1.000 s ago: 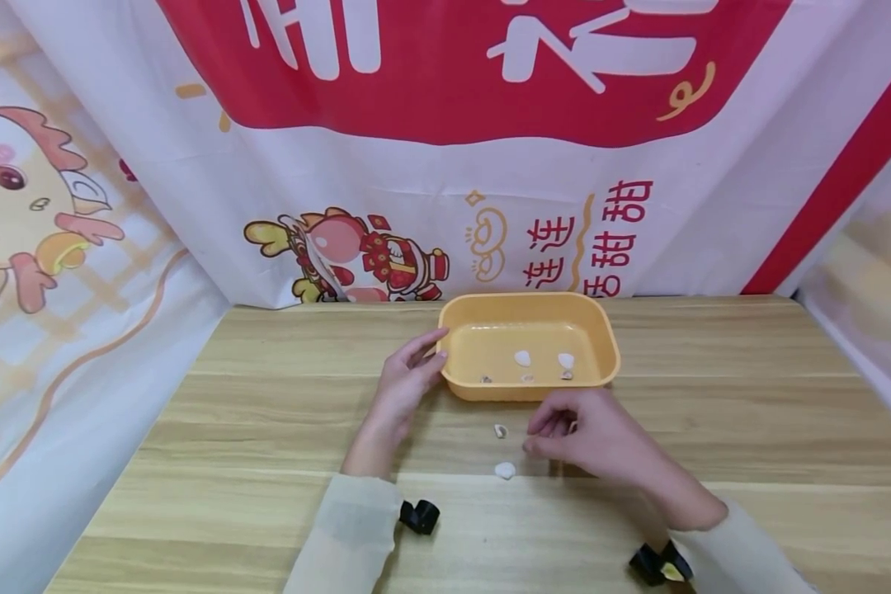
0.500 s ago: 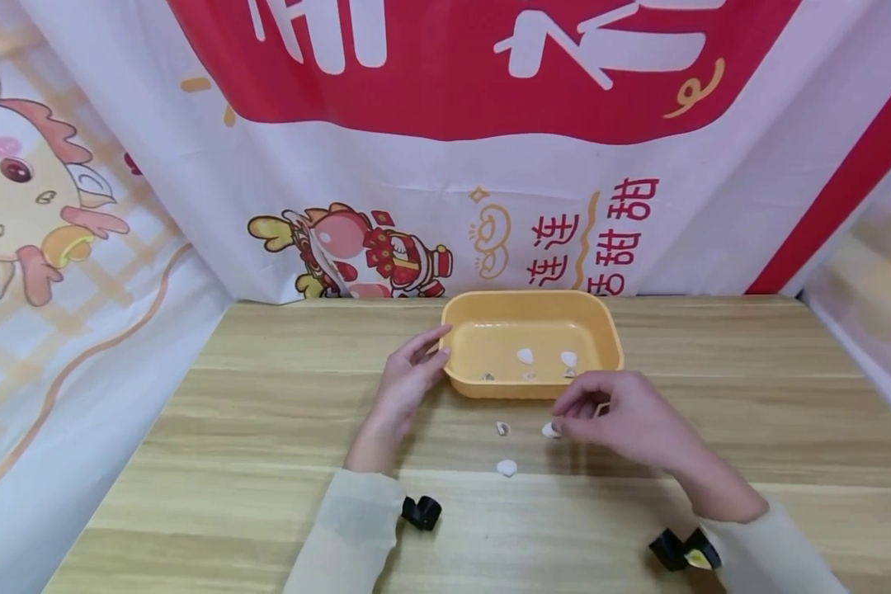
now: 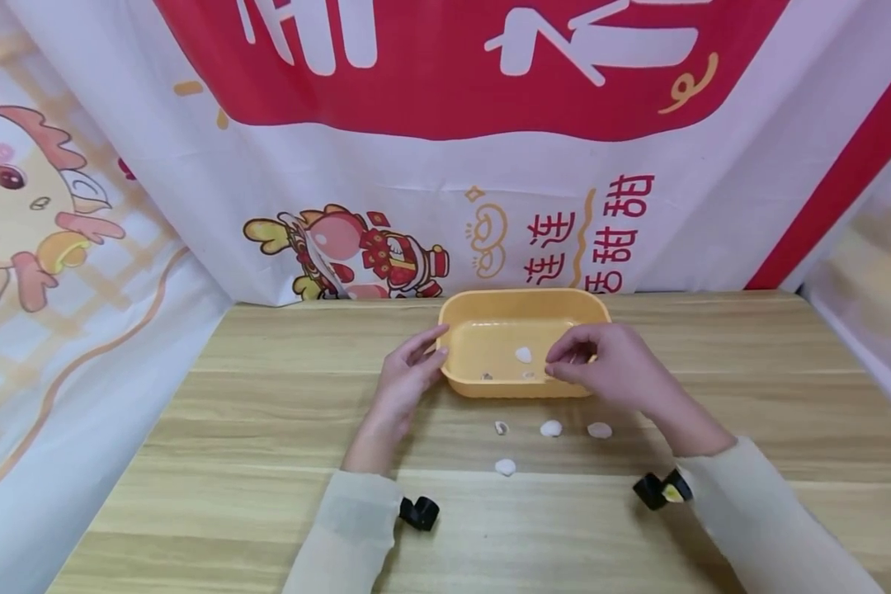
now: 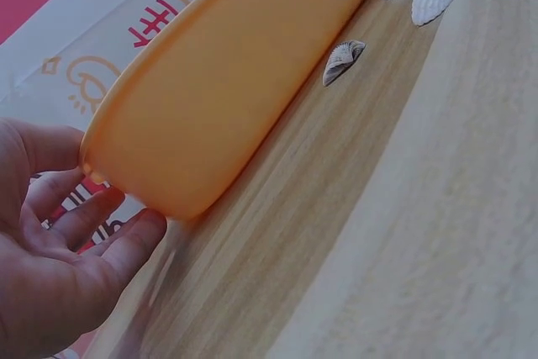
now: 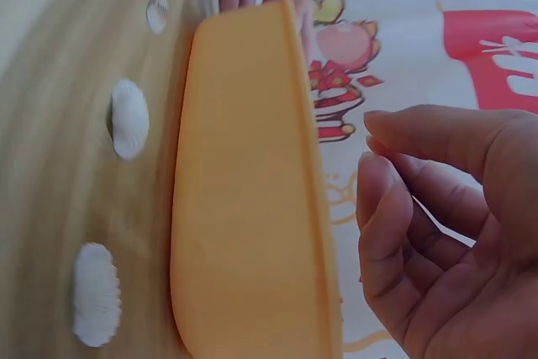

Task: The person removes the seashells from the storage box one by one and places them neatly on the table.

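Observation:
A yellow plastic tray (image 3: 505, 386) (image 4: 227, 81) (image 5: 244, 208) stands on the wooden table (image 3: 267, 396). My left hand (image 3: 407, 378) (image 4: 59, 266) rests with straight fingers against the tray's left end. My right hand (image 3: 601, 363) (image 5: 454, 224) hovers over the tray's right part, fingers curved, thumb and forefinger close together with nothing seen between them. A white shell (image 3: 523, 355) and two small dark ones lie in the tray. Several white shells lie on the table in front of the tray: one (image 3: 551, 428) (image 5: 129, 119), another (image 3: 599, 430) (image 5: 95, 294), a small one (image 3: 501, 427) (image 4: 344, 60) and a nearer one (image 3: 504, 467).
A printed red and white cloth (image 3: 445, 165) hangs behind the table and drapes down both sides. Black wrist cameras (image 3: 420, 513) (image 3: 661, 488) sit on my two sleeves. Bare wood lies left and right of the tray.
My right hand lifted from the table in front of the tray and moved over the tray's right part, leaving two more shells on the wood. It now hides one tray shell. My left hand stayed put.

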A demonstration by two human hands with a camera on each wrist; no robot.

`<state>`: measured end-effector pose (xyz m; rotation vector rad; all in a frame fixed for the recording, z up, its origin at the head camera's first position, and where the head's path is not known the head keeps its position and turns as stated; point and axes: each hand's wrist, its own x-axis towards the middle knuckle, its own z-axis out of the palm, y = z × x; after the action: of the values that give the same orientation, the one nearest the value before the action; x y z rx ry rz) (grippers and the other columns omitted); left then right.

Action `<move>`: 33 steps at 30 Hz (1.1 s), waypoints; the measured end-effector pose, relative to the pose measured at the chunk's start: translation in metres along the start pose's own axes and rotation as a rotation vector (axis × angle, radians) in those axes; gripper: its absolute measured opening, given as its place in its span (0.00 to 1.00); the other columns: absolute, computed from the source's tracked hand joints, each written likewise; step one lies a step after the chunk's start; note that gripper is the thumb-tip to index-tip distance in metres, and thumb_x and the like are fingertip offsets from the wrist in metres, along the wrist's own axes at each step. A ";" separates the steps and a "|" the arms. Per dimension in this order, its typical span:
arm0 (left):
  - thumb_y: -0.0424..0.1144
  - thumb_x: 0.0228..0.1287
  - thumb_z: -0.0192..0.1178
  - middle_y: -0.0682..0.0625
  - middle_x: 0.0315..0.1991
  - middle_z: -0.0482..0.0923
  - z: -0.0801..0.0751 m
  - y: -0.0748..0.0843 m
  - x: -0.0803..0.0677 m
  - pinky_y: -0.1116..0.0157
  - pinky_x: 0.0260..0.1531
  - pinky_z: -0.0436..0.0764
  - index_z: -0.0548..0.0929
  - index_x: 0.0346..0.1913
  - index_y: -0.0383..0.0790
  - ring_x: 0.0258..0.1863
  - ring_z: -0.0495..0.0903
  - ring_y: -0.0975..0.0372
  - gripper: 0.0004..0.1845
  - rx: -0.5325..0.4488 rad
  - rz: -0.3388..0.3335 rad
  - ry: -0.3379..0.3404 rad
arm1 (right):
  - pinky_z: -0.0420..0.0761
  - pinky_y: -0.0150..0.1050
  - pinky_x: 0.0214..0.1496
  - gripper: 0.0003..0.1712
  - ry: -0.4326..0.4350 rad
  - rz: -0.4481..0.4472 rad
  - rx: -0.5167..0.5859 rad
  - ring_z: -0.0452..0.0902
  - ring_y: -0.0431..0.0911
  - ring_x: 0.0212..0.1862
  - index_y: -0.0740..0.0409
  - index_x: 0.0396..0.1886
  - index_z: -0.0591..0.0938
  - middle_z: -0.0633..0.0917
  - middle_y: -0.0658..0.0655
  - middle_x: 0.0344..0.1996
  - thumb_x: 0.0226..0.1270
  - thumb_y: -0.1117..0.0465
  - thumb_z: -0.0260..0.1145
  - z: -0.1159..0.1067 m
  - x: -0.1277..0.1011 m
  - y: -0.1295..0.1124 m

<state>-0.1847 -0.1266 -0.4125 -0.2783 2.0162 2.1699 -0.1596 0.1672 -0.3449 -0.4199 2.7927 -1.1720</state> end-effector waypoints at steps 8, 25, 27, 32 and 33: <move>0.36 0.78 0.65 0.53 0.80 0.70 -0.004 0.001 -0.002 0.56 0.76 0.79 0.85 0.68 0.58 0.77 0.73 0.54 0.21 0.003 0.001 0.003 | 0.82 0.36 0.34 0.04 -0.048 0.045 0.012 0.79 0.47 0.35 0.54 0.38 0.92 0.88 0.54 0.33 0.68 0.59 0.78 0.011 0.043 0.004; 0.35 0.78 0.64 0.53 0.81 0.69 0.000 0.000 -0.001 0.56 0.76 0.79 0.84 0.68 0.56 0.78 0.72 0.53 0.22 -0.011 0.007 -0.021 | 0.82 0.37 0.26 0.08 -0.106 0.193 0.084 0.79 0.45 0.26 0.61 0.38 0.89 0.88 0.57 0.28 0.65 0.61 0.79 0.031 0.075 0.024; 0.35 0.78 0.64 0.53 0.81 0.69 -0.001 0.000 -0.001 0.56 0.76 0.79 0.84 0.69 0.56 0.78 0.72 0.53 0.22 -0.011 0.008 -0.021 | 0.81 0.36 0.26 0.08 -0.104 0.188 0.069 0.79 0.45 0.26 0.61 0.38 0.89 0.88 0.56 0.28 0.64 0.61 0.79 0.034 0.076 0.025; 0.35 0.77 0.64 0.52 0.81 0.69 -0.001 0.000 -0.002 0.57 0.76 0.79 0.84 0.69 0.56 0.78 0.72 0.53 0.22 -0.012 0.007 -0.018 | 0.80 0.35 0.30 0.09 -0.118 0.207 0.016 0.79 0.46 0.30 0.59 0.40 0.90 0.88 0.55 0.30 0.64 0.60 0.80 0.039 0.080 0.024; 0.35 0.77 0.64 0.53 0.81 0.69 -0.002 0.000 -0.002 0.57 0.76 0.79 0.84 0.69 0.56 0.78 0.72 0.53 0.22 -0.012 0.005 -0.016 | 0.80 0.35 0.30 0.09 -0.122 0.210 0.007 0.80 0.46 0.30 0.58 0.40 0.90 0.88 0.55 0.30 0.65 0.59 0.80 0.040 0.081 0.024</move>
<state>-0.1831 -0.1282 -0.4120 -0.2568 1.9978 2.1813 -0.2351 0.1325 -0.3877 -0.1840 2.6504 -1.0721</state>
